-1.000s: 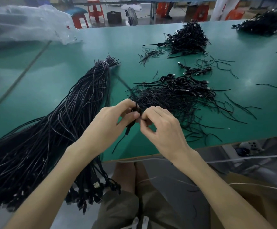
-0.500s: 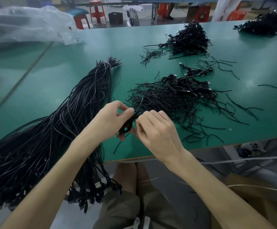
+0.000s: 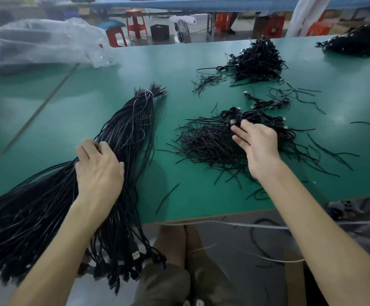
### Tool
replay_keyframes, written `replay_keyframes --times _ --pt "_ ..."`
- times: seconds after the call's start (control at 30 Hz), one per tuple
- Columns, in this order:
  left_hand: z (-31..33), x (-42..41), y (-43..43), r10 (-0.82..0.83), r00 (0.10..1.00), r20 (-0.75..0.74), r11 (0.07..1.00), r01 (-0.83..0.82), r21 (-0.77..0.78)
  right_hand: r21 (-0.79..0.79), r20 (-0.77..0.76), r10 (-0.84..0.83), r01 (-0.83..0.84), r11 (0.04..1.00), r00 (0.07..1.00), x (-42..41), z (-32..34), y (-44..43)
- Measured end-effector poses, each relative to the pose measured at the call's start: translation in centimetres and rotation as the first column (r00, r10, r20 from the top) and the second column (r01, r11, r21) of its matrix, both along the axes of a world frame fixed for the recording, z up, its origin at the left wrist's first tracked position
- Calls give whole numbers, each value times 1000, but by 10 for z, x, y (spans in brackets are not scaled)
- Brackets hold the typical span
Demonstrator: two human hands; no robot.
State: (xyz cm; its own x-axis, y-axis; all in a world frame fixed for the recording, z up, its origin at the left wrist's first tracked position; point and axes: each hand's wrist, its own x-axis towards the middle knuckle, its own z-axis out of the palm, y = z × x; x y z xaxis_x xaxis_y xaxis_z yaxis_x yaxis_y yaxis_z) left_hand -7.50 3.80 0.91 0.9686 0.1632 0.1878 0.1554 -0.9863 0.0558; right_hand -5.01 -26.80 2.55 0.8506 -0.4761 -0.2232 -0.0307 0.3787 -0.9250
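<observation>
A long bundle of black cables [image 3: 133, 120], tied with a white band near its far end, lies diagonally on the green table [image 3: 201, 199]. Its USB plugs [image 3: 135, 255] hang over the near edge. My left hand [image 3: 100, 171] rests on top of this bundle, fingertips bent down among the strands. My right hand [image 3: 257, 144] hovers with straight fingers over a heap of short black ties [image 3: 201, 142]. Its fingertips are at a small coiled cable [image 3: 234, 122] lying with other coiled cables [image 3: 265, 118]. Neither hand holds anything.
A larger pile of coiled cables [image 3: 257, 60] lies further back, and another [image 3: 360, 40] at the far right corner. Loose ties are scattered right of the heap. A clear plastic bag [image 3: 47, 40] sits at the far left. Red stools stand beyond the table.
Both hands were together at the table's near edge, pinching one small cable coil. They have parted: the right moved forward to the coiled cables without the coil, the left moved left onto the bundle.
</observation>
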Motion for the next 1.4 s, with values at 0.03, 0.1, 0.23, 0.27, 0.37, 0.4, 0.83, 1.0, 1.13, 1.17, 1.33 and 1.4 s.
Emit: replay_keyframes --times 0.03,0.1,0.23,0.27,0.37,0.4,0.83,1.0,1.13,1.17,1.33,1.4 --pt "0 0 3 15 1000 7 1000 -15 -21 -66 -1 26 -26 998 1000 -5 -5 3" --pt "2 3 10 59 998 -18 997 -59 -56 -180 8 82 -79 980 997 -18 -16 9" --pt "8 9 22 76 996 -37 981 -82 -175 -299 19 152 -140 944 988 -35 -31 19" --pt "9 9 23 78 996 -50 982 -86 -170 -320 18 169 -155 935 985 -38 -33 21" --pt "12 12 23 104 990 -92 984 -115 -132 -380 13 214 -193 904 977 -45 -36 27" --pt "12 14 22 118 988 -102 983 -131 -130 -397 10 231 -208 894 973 -47 -37 28" --pt "10 13 31 37 999 -13 986 -38 -162 -474 -90 342 -343 811 935 -67 -51 31" --pt "32 -1 -4 -289 954 -83 796 191 -574 -675 -41 419 -335 658 907 -76 -45 38" --pt "35 -26 -53 -687 715 -130 486 320 -813 -953 7 609 -178 243 793 -83 -33 54" --pt "32 -29 -62 -730 672 -125 411 284 -866 -977 -15 651 -149 151 759 -83 -32 58" --pt "22 -29 -65 -799 582 -150 296 164 -941 -967 -201 665 -252 -20 719 -86 -34 52" --pt "21 -26 -56 -801 588 -115 184 58 -981 -988 -149 624 -89 -127 767 -85 -32 44"
